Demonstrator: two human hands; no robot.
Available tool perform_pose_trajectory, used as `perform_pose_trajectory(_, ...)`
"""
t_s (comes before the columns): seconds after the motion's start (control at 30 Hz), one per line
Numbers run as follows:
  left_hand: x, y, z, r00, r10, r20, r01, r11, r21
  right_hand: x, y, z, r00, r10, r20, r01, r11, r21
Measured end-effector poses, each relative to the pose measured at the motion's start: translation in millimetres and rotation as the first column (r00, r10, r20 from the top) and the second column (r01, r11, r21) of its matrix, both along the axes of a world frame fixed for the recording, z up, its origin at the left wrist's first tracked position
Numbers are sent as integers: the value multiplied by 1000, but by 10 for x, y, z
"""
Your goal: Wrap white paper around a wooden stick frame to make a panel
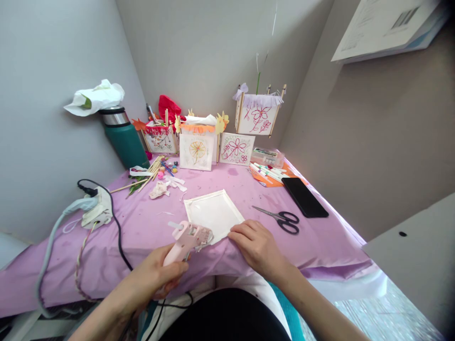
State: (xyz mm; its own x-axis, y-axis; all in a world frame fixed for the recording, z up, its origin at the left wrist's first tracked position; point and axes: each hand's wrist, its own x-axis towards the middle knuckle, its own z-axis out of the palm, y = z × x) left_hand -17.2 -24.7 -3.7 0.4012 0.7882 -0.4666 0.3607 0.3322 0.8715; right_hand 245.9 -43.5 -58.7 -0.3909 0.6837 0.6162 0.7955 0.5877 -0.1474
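A pink hot glue gun (182,242) is gripped by its handle in my left hand (156,272). Its nozzle end points right, over the near-left edge of a white square frame (232,207) that lies flat on the table. White canvas or paper fills the frame's middle. My right hand (256,244) is closed at the frame's near-right corner, with bent fingers over the edge; its thumb is hidden. Just right of that hand lie black-handled scissors (284,219), slightly spread.
A purple cloth (170,227) covers the table. Toward the back stand decorated lantern-like boxes (259,113) and a green bottle (124,142). Wooden sticks (152,173), markers (266,173) and a phone (304,197) lie around. A power strip (97,208) with cables sits left.
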Motion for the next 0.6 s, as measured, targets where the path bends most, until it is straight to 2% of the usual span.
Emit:
perform_pose_trajectory(0.1,-21,19,22,1000,-9,0,9,1000,20,-7,2,8,1000,1,6,-1,1000,-2)
perform_pose_trajectory(0.2,7,65,58,998,-64,2,64,998,29,-9,5,6,1000,-1,9,1,1000,8)
perform_pose_trajectory(0.43,298,263,66,985,-172,22,172,985,9,7,-11,-43,999,-29,33,28,999,25)
perform_pose_trajectory(0.6,385,310,41,985,-171,-32,172,985,28,9,-30,-42,998,-23,53,23,1000,10)
